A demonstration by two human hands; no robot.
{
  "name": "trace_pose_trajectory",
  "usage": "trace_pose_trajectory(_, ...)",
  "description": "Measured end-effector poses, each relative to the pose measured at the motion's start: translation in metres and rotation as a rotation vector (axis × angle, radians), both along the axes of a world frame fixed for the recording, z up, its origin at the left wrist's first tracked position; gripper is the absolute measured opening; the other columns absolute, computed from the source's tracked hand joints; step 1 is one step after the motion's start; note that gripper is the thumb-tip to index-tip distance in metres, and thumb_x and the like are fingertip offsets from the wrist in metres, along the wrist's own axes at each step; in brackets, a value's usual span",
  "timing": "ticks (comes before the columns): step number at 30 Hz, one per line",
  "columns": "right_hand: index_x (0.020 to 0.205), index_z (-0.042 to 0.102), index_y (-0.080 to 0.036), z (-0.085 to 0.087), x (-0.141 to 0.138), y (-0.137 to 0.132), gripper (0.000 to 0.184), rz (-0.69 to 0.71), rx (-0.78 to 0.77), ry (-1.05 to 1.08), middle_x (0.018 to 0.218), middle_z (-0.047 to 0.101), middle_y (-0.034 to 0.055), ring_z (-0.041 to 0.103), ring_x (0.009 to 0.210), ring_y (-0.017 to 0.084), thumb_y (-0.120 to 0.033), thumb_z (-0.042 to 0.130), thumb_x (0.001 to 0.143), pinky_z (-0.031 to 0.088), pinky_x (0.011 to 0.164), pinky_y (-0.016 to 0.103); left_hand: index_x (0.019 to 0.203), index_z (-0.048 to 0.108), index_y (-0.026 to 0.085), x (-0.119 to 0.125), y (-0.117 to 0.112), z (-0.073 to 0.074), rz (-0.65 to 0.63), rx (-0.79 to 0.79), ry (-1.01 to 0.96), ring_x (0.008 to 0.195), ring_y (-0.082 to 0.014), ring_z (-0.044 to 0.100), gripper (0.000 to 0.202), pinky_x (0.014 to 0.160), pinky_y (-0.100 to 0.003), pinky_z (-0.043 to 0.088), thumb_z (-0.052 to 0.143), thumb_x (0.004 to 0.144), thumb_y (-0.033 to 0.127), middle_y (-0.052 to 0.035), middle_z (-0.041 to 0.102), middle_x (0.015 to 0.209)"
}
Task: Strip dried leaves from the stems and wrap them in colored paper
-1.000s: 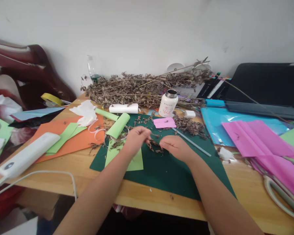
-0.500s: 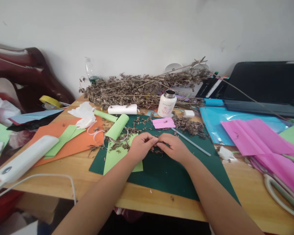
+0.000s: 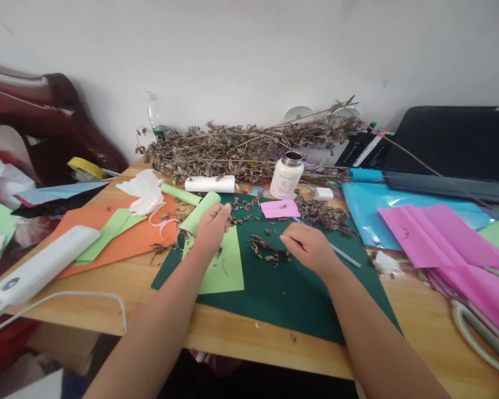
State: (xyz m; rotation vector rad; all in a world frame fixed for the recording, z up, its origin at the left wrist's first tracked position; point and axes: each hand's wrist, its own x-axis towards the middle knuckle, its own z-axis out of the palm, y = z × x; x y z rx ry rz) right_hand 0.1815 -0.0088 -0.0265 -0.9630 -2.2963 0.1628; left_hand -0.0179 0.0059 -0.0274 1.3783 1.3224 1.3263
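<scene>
My left hand (image 3: 212, 228) is closed beside a rolled light-green paper tube (image 3: 200, 213), above a flat green sheet (image 3: 228, 271). Whatever its curled fingers hold is hidden. Over the right half of the dark green mat (image 3: 299, 305), my right hand (image 3: 306, 246) is pinched shut; a thin wisp seems to show at its fingertips, too small to name. Between the hands lies a small heap of dried brown leaves (image 3: 268, 250). A pink paper slip (image 3: 279, 209) sits just beyond the right hand, and a translucent stick (image 3: 345, 255) runs out from behind it.
A long pile of dried plants (image 3: 216, 152) lines the wall. In front stand a lidless white bottle (image 3: 286, 180) and a white roll (image 3: 210, 184). Orange paper (image 3: 120, 244) and a white power bank (image 3: 45, 266) lie left; pink paper (image 3: 432, 233) and scissors (image 3: 477, 338) lie right.
My hands were together over the mat and have come apart. The left moved up and left to the green tube; the right shifted slightly right, uncovering the leaf heap.
</scene>
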Motion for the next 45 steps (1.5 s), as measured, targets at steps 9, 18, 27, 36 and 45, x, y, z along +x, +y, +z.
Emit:
trace_pose_trajectory(9, 0.078, 0.060, -0.019, -0.004, -0.002, 0.004, 0.014, -0.097, -0.112, 0.049, 0.074, 0.063, 0.0028, 0.056, 0.070, 0.013, -0.022, 0.047, 0.076, 0.042, 0.064, 0.024, 0.051, 0.029, 0.017, 0.028, -0.019, -0.011, -0.483, -0.078, -0.101, 0.039, -0.0051, 0.030, 0.040, 0.041, -0.020, 0.026, 0.031, 0.077, 0.048, 0.0060, 0.029, 0.044)
trace_pose_trajectory(18, 0.095, 0.054, -0.018, -0.006, -0.003, 0.001, 0.030, -0.097, -0.148, -0.092, 0.084, 0.060, 0.0065, 0.052, 0.080, 0.020, -0.037, 0.051, 0.072, 0.043, 0.068, 0.033, 0.070, 0.040, 0.016, 0.026, -0.015, -0.009, -0.479, -0.036, -0.047, 0.046, -0.0041, 0.036, 0.017, 0.047, -0.017, 0.032, 0.043, 0.075, 0.033, 0.0066, 0.038, 0.055)
trace_pose_trajectory(27, 0.080, 0.056, -0.019, -0.003, -0.011, -0.006, 0.014, -0.002, 0.078, 0.025, 0.080, 0.060, 0.0058, 0.051, 0.077, 0.016, -0.022, 0.043, 0.078, 0.041, 0.071, 0.031, 0.064, 0.054, 0.014, 0.029, -0.018, -0.001, -0.500, -0.104, 0.199, 0.044, -0.0049, 0.043, 0.022, 0.048, -0.018, 0.037, 0.043, 0.073, 0.030, 0.0020, 0.054, 0.058)
trace_pose_trajectory(36, 0.081, 0.055, -0.020, 0.005, 0.017, 0.002, 0.011, -0.213, 0.115, 0.138, 0.075, 0.059, 0.0052, 0.052, 0.074, 0.017, -0.023, 0.047, 0.075, 0.042, 0.065, 0.031, 0.066, 0.054, 0.015, 0.027, -0.017, -0.007, -0.342, -0.027, 0.292, 0.046, -0.0060, 0.045, 0.024, 0.049, -0.018, 0.037, 0.042, 0.074, 0.034, 0.0017, 0.054, 0.059)
trace_pose_trajectory(45, 0.073, 0.055, -0.020, 0.008, -0.004, -0.006, 0.012, -0.007, -0.070, 0.031, 0.070, 0.059, 0.0022, 0.052, 0.070, 0.014, -0.022, 0.044, 0.077, 0.042, 0.064, 0.028, 0.079, 0.058, 0.014, 0.030, -0.017, -0.006, -0.534, -0.121, 0.106, 0.046, -0.0049, 0.042, 0.023, 0.047, -0.018, 0.038, 0.046, 0.071, 0.032, -0.0004, 0.057, 0.065)
